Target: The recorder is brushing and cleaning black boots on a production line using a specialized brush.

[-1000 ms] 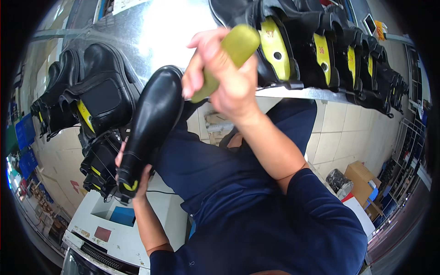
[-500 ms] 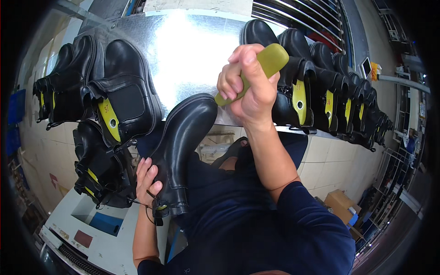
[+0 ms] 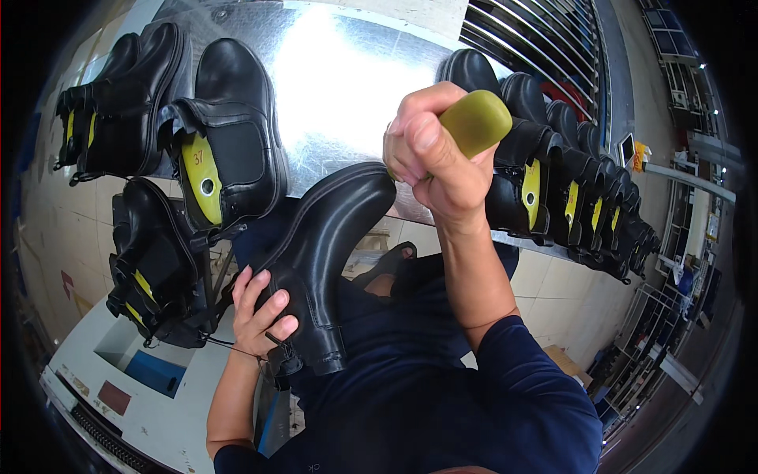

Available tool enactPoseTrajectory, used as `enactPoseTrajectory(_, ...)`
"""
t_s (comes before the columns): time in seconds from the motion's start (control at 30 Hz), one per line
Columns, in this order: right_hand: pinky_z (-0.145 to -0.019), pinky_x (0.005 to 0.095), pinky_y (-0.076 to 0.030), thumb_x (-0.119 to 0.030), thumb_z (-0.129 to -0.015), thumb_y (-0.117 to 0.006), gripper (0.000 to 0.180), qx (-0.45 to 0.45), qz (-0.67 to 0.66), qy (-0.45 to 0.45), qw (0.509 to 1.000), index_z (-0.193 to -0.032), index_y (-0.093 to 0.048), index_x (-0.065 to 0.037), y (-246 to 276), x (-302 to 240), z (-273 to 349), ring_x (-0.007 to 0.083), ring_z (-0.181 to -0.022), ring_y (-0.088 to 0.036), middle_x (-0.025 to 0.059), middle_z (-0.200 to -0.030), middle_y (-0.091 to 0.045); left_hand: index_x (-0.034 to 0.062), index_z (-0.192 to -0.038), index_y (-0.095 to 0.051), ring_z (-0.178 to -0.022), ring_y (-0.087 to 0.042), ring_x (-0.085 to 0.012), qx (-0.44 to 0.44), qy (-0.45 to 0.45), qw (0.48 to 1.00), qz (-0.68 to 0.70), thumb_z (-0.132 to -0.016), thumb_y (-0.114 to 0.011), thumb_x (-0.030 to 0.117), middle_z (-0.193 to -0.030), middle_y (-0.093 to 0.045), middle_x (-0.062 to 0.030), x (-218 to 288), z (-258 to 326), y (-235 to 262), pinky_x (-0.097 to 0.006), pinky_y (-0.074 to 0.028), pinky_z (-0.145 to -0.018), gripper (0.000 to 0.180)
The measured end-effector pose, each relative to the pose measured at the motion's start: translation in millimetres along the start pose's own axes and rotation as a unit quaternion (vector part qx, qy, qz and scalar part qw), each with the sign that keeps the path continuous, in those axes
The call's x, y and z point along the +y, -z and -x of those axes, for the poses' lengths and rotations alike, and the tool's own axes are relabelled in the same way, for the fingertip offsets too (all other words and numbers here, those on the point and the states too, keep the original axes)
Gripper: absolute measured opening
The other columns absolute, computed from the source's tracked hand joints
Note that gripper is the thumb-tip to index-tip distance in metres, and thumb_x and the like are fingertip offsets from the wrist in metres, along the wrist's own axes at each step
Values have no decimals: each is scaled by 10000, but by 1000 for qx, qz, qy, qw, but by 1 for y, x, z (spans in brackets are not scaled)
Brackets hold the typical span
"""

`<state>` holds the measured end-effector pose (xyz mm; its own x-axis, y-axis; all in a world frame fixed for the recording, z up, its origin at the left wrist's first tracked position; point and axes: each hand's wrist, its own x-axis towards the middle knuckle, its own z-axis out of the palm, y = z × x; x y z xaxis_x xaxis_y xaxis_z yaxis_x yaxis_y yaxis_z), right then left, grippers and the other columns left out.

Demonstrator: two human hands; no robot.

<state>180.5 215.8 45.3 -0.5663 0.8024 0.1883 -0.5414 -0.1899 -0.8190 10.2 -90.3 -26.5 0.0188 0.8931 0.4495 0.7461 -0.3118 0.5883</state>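
In front of me a black leather ankle boot (image 3: 324,237) lies tilted, its toe pointing up and to the right and its shaft toward my body. My left hand (image 3: 264,312) is closed around the boot from the left, with fingertips showing on the shaft. Near that wrist hang thin dark cords (image 3: 233,344). My right hand (image 3: 446,158) is a fist around a smooth olive-green bar (image 3: 478,122) with rounded ends. The bar's upper end sticks out past the thumb; its lower end is mostly hidden by the fist, close to the boot's toe.
A shiny metal table (image 3: 332,87) lies ahead. Black boots with yellow-green inserts stand at its left, including a large one (image 3: 237,134); more (image 3: 158,253) hang lower left. A row of similar boots (image 3: 525,182) runs along the right. Lower left is a pale machine (image 3: 142,395).
The view has shifted slightly. The olive-green bar's upper end now points more toward me, with the fist still by the toe. My left fingers reach further over the boot's shaft.
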Motion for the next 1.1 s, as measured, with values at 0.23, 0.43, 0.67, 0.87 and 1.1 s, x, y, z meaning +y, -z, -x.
enactPoseTrajectory(0.23, -460, 239, -354, -232, -935, -727, 269, 66, 215, -38, 974, -889, -634, 15, -15, 15, -19, 70, -481, -442, -9, -603, -504, 153, -1366, -579, -1272, -594, -460, 2, 182, 970, 161, -972, -665, 157, -1393, -619, -183, -14, -22, 20, -605, -450, -1077, 404)
enactPoseTrajectory(0.43, -596, 234, -484, -361, -890, -790, 406, 70, 390, -194, 897, -1096, -716, -19, 4, 19, -3, 90, -657, -614, 50, -820, -681, 98, -1451, -518, -1294, -603, -369, -20, 199, 973, 114, -732, -918, 159, -1405, -612, -195, -34, -23, 45, -456, -471, -1103, 825)
enactPoseTrajectory(0.67, -908, 361, -546, -375, -773, -889, 593, -52, 484, -71, 871, -1187, -703, 7, -11, 50, 33, 243, -993, -700, 143, -1071, -719, -17, -1302, -597, -1149, -664, -247, 146, 369, 893, 210, -667, -863, -44, -1242, -698, -155, -32, -52, 75, -380, -502, -1045, 689)
enactPoseTrajectory(0.87, -871, 380, -543, -386, -759, -890, 612, -72, 536, -75, 838, -1177, -689, 13, -22, 60, 50, 301, -982, -703, 166, -1069, -717, -11, -1272, -555, -1143, -648, -215, 310, 369, 866, 136, -741, -768, -130, -1207, -677, -144, -9, -61, 61, -343, -502, -1041, 584)
enactPoseTrajectory(1.1, -867, 321, -544, -181, -787, -900, 455, 194, 387, -80, 898, -1155, -696, -7, 16, 29, 133, 167, -964, -699, 106, -1051, -748, -11, -1317, -570, -1263, -613, -360, 78, 5, 993, 89, -876, -765, 385, -1288, -663, -222, 5, -131, 55, -590, -344, -1174, 624)
